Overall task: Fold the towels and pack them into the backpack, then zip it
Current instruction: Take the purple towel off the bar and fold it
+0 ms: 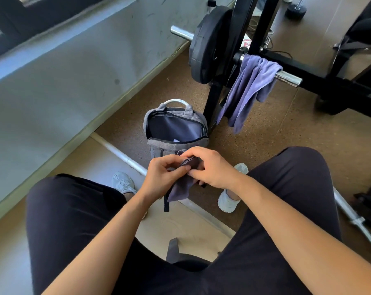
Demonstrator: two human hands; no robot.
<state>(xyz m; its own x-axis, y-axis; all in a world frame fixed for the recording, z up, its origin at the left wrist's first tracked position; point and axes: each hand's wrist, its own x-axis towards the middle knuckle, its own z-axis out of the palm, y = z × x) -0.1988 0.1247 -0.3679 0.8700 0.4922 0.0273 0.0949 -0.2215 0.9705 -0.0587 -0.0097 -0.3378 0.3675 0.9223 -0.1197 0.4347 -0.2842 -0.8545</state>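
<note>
L hand (165,174) & R hand (213,167) both pinched dark grey towel (180,189) between knees. Ahead on floor stood backpack (159,146), main compartment unzipped. Over barbell (289,78) hung purple towel (248,90), beside weight plate (208,45)

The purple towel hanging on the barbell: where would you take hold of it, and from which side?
Grip the purple towel at its bunched crest atop the bar, coming from above. It drapes over the bar with its ends hanging down, so lifting straight up should free it; tugging one end would likely drag it along the bar.
</note>
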